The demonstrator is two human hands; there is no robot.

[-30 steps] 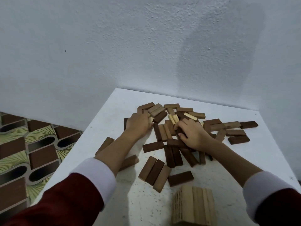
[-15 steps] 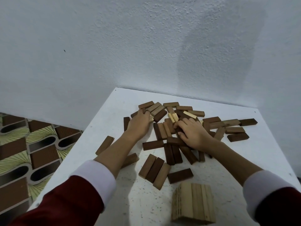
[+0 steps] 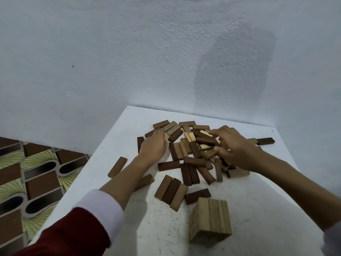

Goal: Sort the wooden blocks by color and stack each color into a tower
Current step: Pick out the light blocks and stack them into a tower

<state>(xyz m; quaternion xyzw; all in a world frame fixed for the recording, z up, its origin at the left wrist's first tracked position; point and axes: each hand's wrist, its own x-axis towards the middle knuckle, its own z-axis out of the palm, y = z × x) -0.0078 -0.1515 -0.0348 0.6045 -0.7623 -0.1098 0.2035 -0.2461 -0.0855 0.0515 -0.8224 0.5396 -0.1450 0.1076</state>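
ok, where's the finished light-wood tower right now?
Head view: the light tower stands at the near edge of the white table, right of centre, just in front of a dark block, clear of both hands.

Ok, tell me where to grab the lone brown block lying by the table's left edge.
Pinch the lone brown block across its two long sides near the middle, coming from straight above. It lies flat on the table, apart from the pile, with bare surface along both long sides.
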